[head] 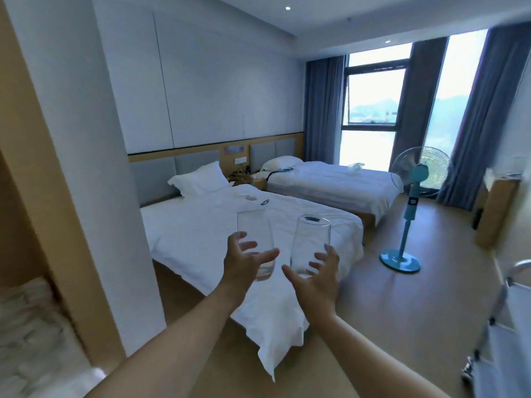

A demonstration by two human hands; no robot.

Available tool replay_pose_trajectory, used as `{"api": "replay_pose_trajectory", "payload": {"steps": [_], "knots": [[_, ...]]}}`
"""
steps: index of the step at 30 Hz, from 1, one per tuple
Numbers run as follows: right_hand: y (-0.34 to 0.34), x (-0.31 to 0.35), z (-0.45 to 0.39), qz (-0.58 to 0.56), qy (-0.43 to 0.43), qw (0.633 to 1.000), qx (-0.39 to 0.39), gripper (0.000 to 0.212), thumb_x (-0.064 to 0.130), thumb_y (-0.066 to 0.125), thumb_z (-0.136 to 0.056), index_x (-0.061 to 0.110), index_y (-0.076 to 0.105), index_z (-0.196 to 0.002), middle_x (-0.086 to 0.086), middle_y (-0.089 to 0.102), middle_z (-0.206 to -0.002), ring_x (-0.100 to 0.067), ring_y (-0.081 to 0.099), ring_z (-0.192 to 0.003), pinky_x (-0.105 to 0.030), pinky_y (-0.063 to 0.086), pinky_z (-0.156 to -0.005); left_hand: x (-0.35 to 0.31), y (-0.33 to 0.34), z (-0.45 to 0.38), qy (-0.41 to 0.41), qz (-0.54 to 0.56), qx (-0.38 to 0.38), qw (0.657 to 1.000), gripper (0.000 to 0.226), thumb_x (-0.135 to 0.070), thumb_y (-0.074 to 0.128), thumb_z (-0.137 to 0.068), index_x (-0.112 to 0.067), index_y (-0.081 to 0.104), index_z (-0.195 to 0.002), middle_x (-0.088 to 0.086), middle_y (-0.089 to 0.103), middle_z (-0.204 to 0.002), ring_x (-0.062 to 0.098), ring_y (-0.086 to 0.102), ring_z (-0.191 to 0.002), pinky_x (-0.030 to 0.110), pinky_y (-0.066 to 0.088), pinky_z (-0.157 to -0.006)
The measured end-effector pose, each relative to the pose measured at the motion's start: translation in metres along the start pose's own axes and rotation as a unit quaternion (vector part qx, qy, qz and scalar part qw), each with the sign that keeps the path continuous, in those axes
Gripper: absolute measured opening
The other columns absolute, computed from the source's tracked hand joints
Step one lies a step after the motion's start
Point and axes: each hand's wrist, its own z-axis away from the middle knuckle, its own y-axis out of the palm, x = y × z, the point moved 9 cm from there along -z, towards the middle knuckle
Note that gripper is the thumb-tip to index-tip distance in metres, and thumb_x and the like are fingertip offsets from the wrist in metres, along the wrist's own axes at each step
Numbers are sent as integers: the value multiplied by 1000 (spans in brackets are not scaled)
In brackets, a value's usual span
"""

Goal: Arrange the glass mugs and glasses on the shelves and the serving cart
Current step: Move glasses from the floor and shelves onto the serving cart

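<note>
left glass (255, 242): clear tumbler, upright with a slight lean, held up in the air in front of the person, over the foot end of the near bed. Looks empty.

right glass (311, 246): same kind of clear tumbler, also upright and up in the air, just beside the left one. The two don't seem to touch.

left hand (244, 261): wrapped around the lower half of the left glass, fingers (249, 245) curled behind it and showing through the glass, thumb across the front. Grip looks pretty loose, fingers a bit spread, but it's clearly holding the glass.

right hand (316, 278): cupping the bottom half of the right glass from the right side, fingertips showing through it, thumb sticking out to the left. Same loose, spread-fingered hold.

arms: both bare forearms reach in from the bottom edge.

near bed (201, 234): white sheets, one pillow (198, 179) at the head, a few small things lying on top that are too small to tell.

far bed (339, 182): also white, nearer the window (370, 104), which has blue curtains either side.

fan (413, 202): teal standing fan on the wood floor, right of the beds.

cart (505, 326): metal frame at the right edge, blurry, only partly in view.
</note>
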Motion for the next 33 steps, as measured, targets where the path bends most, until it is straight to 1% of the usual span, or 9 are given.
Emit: {"api": "replay_pose_trajectory", "payload": {"steps": [2,4,7,12,16,21,23,28,33], "knots": [[-26,-20,-10,13,23,1000,-11,102,28,95,-65,19,34,-146,-4,53,-128,-21,60,-106,-35,55,-90,14,33,-4,-14,-6,25,1000,86,-33,94,-66,-29,40,-133,1,58,-125,19,64,-107,27,54,-74],[-51,-38,-19,31,39,998,-28,102,29,96,-63,19,35,-145,-4,54,-125,-22,60,-105,-32,54,-88,27,63,-7,-28,-13,47,998,87,-33,94,-66,-28,40,-134,2,58,-126,18,64,-105,27,54,-75],[-84,-66,-30,54,64,995,-52,105,29,97,-61,17,36,-145,-3,57,-122,-20,62,-101,-26,51,-83,45,107,-12,-37,-32,84,995,87,-32,94,-67,-28,39,-134,0,57,-124,13,63,-101,19,52,-63],[-129,-111,-45,80,106,986,-97,104,37,96,-60,22,36,-143,18,51,-104,1,58,-90,-12,44,-71,83,170,-26,-57,-63,138,987,89,-29,95,-64,-26,40,-134,2,58,-124,20,64,-106,41,59,-88],[-153,-150,-55,93,150,975,-136,107,39,95,-61,23,33,-146,8,52,-115,-12,60,-101,-21,47,-77,117,223,-46,-73,-67,186,977,92,-33,96,-62,-28,40,-134,0,58,-123,15,64,-102,44,58,-91],[-170,-188,-89,124,190,959,-168,108,34,96,-62,21,32,-149,4,52,-121,-13,57,-104,-33,52,-89,152,283,-85,-72,-87,251,961,99,-32,97,-61,-25,38,-140,-1,58,-125,13,63,-104,42,58,-93],[-175,-201,-104,124,209,953,-182,108,31,95,-64,20,31,-150,4,51,-123,-14,57,-106,-40,52,-95,166,301,-103,-81,-79,263,958,100,-28,98,-61,-23,39,-141,1,58,-125,12,64,-101,40,59,-89],[-179,-236,-138,138,250,936,-206,108,30,95,-65,23,29,-151,6,50,-125,-12,56,-107,-45,53,-97,199,333,-152,-123,-37,298,946,94,-31,98,-59,-28,43,-136,-4,61,-121,7,66,-99,17,54,-58],[-173,-266,-149,139,285,920,-229,108,31,95,-63,28,30,-149,19,47,-118,-8,57,-109,-48,57,-91,221,358,-193,-145,-18,334,931,96,-41,99,-51,-37,46,-132,-6,62,-120,4,70,-95,22,58,-62]]}}
